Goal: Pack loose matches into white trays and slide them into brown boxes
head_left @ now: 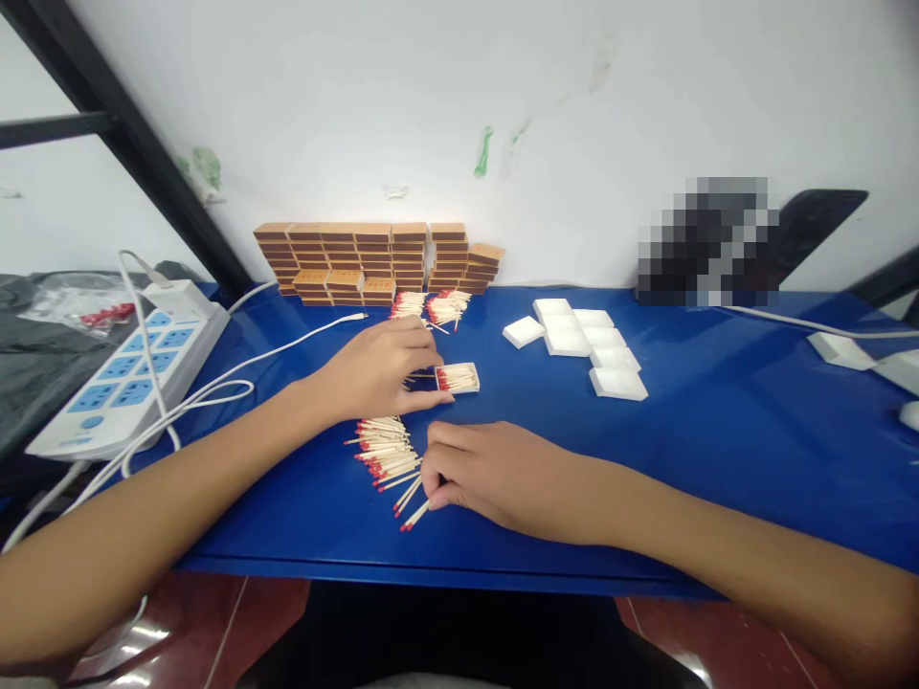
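Matches [414, 518] were pinched in the right fingers [437, 467]; the tray [468, 388], gripped by the left fingers [425, 360], lay beyond, its long axis sideways

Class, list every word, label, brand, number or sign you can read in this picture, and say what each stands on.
No text can be read with certainty.
Brown matchboxes: small marks on the front ones, too small to read.
White power strip: faint marks at its near end, too small and blurred.
White tray by the left hand: no lettering visible.
Pixelated patch, back right: any lettering is hidden.
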`<state>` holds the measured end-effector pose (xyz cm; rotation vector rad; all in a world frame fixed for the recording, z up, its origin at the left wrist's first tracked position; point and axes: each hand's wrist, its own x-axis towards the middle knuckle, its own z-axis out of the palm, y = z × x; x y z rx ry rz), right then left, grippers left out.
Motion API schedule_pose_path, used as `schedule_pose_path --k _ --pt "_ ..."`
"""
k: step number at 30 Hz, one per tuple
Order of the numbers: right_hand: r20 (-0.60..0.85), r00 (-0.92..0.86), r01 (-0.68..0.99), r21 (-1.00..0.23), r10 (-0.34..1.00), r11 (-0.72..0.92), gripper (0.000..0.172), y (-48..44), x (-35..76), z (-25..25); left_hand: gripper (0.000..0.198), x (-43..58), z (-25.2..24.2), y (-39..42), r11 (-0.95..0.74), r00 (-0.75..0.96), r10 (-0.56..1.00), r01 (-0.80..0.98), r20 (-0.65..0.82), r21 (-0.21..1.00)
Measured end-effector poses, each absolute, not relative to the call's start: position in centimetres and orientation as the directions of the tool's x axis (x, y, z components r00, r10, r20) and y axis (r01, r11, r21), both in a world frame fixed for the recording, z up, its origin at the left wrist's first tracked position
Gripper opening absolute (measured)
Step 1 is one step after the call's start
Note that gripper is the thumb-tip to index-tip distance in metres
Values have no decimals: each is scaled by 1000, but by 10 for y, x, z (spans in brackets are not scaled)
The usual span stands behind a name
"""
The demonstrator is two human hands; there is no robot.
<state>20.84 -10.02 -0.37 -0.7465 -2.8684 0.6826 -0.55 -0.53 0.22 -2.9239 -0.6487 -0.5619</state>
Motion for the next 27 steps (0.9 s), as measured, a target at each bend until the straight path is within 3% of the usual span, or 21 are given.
schedule_pose_path --k 9,15,20,27 --pt "2 -840 476 -476 542 740 11 -96 215 -4 39 -6 4 -5 -909 848 372 415 378 -35" --pt "217 -646 532 -560 732 636 14 -66 231 -3 37 -8 3 -4 -910 849 369 413 377 -40" --pt "393 -470 627 -482 790 612 12 -41 242 -17 44 -9 1 -2 -904 838 384 427 387 -27" --pt "355 -476 694 -411 805 592 12 -39 241 -26 44 -8 -1 -3 -909 844 372 417 387 -34"
